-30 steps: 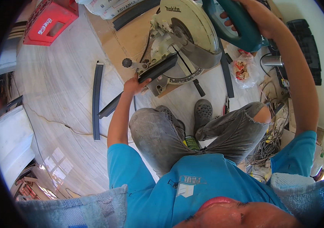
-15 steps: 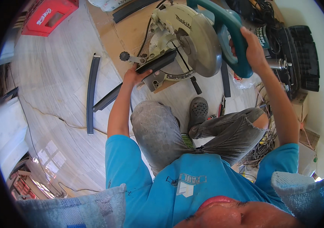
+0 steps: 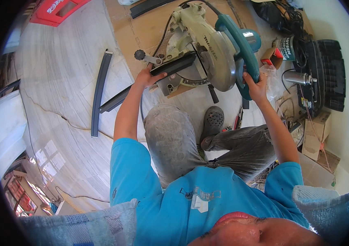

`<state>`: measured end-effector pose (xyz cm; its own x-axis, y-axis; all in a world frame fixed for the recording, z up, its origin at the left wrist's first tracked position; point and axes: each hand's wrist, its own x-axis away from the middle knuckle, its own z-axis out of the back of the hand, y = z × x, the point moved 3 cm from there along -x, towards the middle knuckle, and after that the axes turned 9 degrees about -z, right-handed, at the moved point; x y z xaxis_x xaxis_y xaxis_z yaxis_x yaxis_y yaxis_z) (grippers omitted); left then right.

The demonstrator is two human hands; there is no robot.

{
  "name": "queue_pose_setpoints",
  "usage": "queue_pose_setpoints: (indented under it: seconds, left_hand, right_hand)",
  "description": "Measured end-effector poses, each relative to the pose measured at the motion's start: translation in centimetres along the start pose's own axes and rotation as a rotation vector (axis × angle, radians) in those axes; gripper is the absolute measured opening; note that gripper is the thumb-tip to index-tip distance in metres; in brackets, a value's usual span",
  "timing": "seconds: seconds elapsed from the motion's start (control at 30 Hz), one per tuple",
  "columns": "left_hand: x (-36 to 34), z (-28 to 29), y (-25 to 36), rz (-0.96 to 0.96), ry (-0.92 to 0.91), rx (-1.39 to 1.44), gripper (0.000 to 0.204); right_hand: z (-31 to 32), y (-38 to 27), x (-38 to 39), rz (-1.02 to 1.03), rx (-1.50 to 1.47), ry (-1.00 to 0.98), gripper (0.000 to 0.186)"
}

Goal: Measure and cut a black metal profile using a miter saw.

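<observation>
The left arm [image 3: 127, 112] extends forward, left hand [image 3: 145, 78] clasped. The right arm [image 3: 279, 129] slants inward, right hand [image 3: 258, 88] with fingers [image 3: 248, 79] curled

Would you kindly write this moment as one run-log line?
left hand: holding dark strip on miter saw | right hand: gripping teal handle | nearby: second dark strip on pale floor

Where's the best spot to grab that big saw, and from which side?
Probably the teal loop handle, from the person's right: it arches clear of the round guard, leaving an opening to wrap around. The right hand grips it from there.
</observation>
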<state>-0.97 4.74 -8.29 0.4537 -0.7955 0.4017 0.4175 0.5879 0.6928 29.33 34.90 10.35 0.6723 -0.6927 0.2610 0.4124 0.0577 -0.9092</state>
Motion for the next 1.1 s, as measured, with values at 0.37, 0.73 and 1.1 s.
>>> queue_pose_setpoints:
  seconds: [0.37, 0.73, 1.1]
  left_hand:
    - [0.2, 0.3, 0.5, 0.023, 0.003, -0.001, 0.089]
    - [0.4, 0.5, 1.1, 0.064, -0.041, -0.017, 0.094]
    - [-0.1, -0.1, 0.5, 0.017, 0.012, -0.044, 0.105]
  right_hand:
    - [-0.4, 3.6, 0.2, -0.002, -0.052, 0.01, 0.022]
    - [-0.3, 1.9, 0.4, -0.015, -0.072, 0.006, 0.023]
    - [-0.2, 3.8, 0.3, -0.002, -0.061, 0.02, 0.022]
